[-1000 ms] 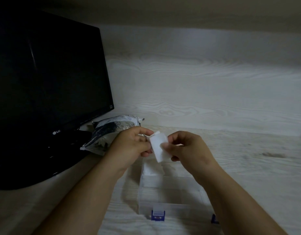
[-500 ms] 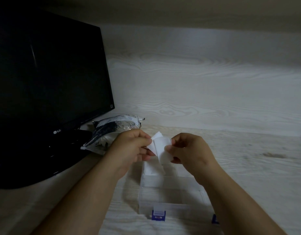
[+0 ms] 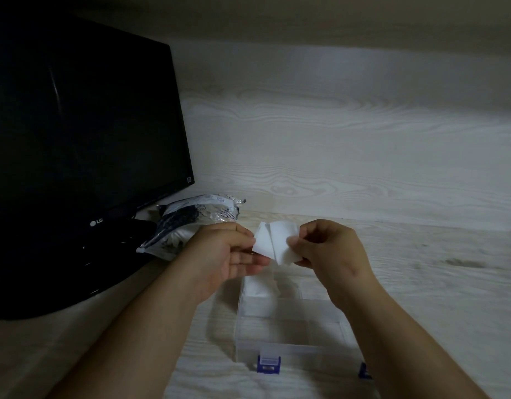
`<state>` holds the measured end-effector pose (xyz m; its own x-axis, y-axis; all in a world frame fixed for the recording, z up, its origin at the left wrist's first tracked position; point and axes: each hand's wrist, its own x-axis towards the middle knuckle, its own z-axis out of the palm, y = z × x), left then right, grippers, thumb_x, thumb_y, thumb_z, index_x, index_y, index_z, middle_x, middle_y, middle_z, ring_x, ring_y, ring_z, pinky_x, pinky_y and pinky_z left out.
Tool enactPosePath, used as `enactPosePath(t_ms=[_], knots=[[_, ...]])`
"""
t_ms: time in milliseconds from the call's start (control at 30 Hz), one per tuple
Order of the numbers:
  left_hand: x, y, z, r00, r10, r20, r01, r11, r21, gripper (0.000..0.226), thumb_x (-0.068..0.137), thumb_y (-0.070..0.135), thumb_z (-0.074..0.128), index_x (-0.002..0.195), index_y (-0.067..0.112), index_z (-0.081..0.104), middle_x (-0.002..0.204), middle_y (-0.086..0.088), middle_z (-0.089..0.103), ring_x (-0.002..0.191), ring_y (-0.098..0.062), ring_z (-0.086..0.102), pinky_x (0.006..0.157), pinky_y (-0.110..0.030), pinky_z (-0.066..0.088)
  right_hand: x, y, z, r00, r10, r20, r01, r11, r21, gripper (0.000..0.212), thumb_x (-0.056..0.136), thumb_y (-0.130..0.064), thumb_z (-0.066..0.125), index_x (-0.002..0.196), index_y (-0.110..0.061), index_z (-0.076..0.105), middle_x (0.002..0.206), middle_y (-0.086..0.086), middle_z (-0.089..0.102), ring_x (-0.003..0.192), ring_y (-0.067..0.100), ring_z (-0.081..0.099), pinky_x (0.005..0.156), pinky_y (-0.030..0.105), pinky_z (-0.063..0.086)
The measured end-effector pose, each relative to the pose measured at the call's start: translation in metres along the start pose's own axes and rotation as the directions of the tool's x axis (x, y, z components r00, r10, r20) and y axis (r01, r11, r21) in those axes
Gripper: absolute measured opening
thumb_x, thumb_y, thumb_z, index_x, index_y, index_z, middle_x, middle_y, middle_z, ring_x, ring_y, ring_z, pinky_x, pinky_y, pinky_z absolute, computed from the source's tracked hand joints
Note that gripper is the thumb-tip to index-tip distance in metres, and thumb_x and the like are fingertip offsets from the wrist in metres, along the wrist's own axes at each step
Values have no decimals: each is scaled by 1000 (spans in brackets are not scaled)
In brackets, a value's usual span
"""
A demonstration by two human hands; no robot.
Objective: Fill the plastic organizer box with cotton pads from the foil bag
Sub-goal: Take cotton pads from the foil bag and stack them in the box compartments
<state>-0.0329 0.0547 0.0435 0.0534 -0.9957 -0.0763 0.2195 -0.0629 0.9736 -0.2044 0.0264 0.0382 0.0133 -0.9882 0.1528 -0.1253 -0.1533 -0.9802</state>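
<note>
While both hands hold a small clump of cotton pads (image 3: 277, 244) in the air above the far end of the box (image 3: 291, 348), the job looks to be in its early part. Left hand (image 3: 228, 254): thumb and forefinger pinch the left edge of the pads, and the other fingers lie fairly straight beneath. Right hand (image 3: 332, 253): thumb and fingertips pinch the right edge. The pads fan into at least two white squares that overlap in the middle. I judge they are being peeled apart or squared up before going in. They touch nothing but the fingers. Box: clear plastic, two blue latches (image 3: 268, 364) on its near wall, sitting on the pale wood-grain desk (image 3: 421, 283) below the forearms. Done: the far-left compartment holds a white stack (image 3: 257, 287), apparently pads. Left to do: the near row and the far middle compartment look bare. The right side is hidden by the right forearm, so I cannot tell there. The foil bag (image 3: 191, 223) lies on its side just left of the left hand, by the foot of the dark monitor (image 3: 76, 125). White shows through its lower part, so there is likely more to draw from.
</note>
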Motion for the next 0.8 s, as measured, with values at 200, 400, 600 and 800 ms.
enactPosePath(t_ms=[200, 400, 600, 800], knots=[[2, -2, -3, 1000, 18, -15, -19, 1000, -22, 12, 90, -10, 49, 85, -2, 56, 70, -20, 67, 61, -28, 69, 55, -32, 60, -2, 0, 1, 994, 63, 89, -57, 996, -69, 10, 80, -6, 76, 85, -3, 68, 85, 15, 72, 72, 22, 67, 69, 36, 60], [4, -6, -4, 999, 45, -26, -43, 998, 48, 15, 89, -11, 53, 80, 0, 57, 75, -19, 63, 61, -24, 69, 55, -31, 59, -2, 1, 1, 976, 146, 162, -145, 989, -20, 14, 81, -1, 73, 91, 6, 66, 96, 24, 71, 85, 31, 70, 79, 36, 61], [5, -6, -3, 996, 57, -63, -50, 994, 101, 16, 90, -10, 53, 80, 1, 57, 79, -19, 62, 60, -22, 67, 53, -30, 58, -2, 0, 1, 962, 184, 203, -194, 980, 31, 21, 80, 2, 73, 97, 10, 64, 100, 27, 69, 84, 28, 68, 81, 35, 58], [3, -3, -1, 998, 20, -62, -17, 999, 50, 16, 90, -11, 49, 81, 0, 56, 78, -23, 64, 61, -28, 68, 57, -35, 60, -3, -2, 0, 963, 194, 190, -207, 977, 55, 12, 81, 1, 72, 82, -3, 60, 85, 17, 66, 80, 27, 66, 78, 38, 58]])
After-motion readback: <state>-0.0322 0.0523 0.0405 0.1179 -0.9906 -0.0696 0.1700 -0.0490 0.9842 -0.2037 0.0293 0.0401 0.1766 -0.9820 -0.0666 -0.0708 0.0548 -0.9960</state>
